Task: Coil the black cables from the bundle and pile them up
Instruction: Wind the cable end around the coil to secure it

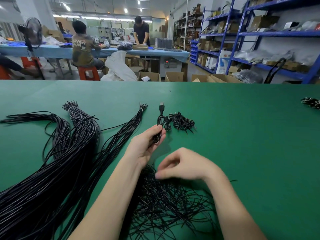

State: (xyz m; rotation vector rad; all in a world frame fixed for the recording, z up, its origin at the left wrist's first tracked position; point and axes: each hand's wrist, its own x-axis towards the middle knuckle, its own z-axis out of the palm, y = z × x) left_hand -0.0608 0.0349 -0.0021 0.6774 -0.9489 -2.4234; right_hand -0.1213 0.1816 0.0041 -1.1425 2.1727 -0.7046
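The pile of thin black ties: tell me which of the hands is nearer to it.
Right. The right hand hovers at the pile of thin black ties; the left hand, beyond it, grips a coiled cable.

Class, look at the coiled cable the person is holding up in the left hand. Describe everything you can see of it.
The coiled cable is thin, black and glossy, like plastic-sheathed wire, folded into a few long narrow loops. A black USB plug with a metal tip sticks up from its top end. The left hand holds the lower loops in its grip, thumb over fingers, lifting the coil above the green table. Its upper loops hang close to the small pile of coiled cables; whether they touch is unclear.
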